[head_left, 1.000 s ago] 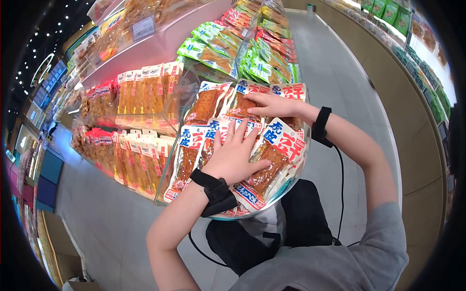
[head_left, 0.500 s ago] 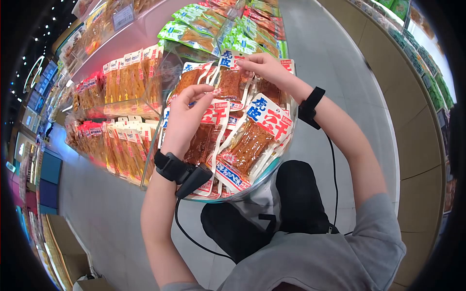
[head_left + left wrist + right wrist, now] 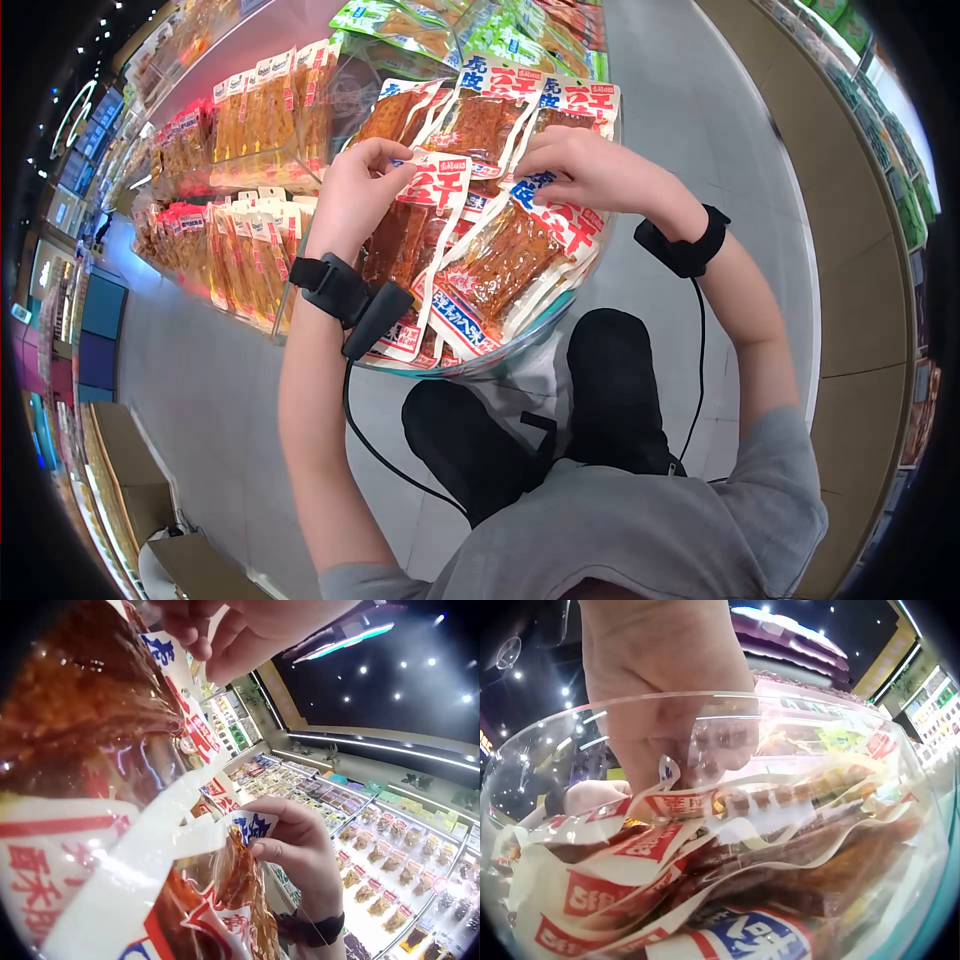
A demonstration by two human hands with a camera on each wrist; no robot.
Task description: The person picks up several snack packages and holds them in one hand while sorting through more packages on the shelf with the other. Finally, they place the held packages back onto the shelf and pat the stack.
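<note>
Packets of brown dried tofu, printed in blue and red, fill a clear-walled bin (image 3: 440,372). My left hand (image 3: 345,200) pinches the top edge of the front-left dried tofu packet (image 3: 395,250), thumb and index finger close together. My right hand (image 3: 610,175) holds the upper corner of the front-right dried tofu packet (image 3: 510,262) between thumb and bent fingers. In the left wrist view the right hand (image 3: 296,847) grips that blue-lettered corner. The right wrist view looks through the bin's clear wall at stacked packet edges (image 3: 630,847) under my right hand (image 3: 667,697).
Behind the bin lie green snack packets (image 3: 395,30). To the left, clear compartments hold upright rows of yellowish packets (image 3: 265,110). A shelf counter (image 3: 860,300) runs along the right, across the grey floor (image 3: 690,110). Cables hang from both wrist straps.
My left hand has lifted off the packets and drawn back to the front-left packet's top edge. My right hand has moved from the back packets to the front-right packet's corner.
</note>
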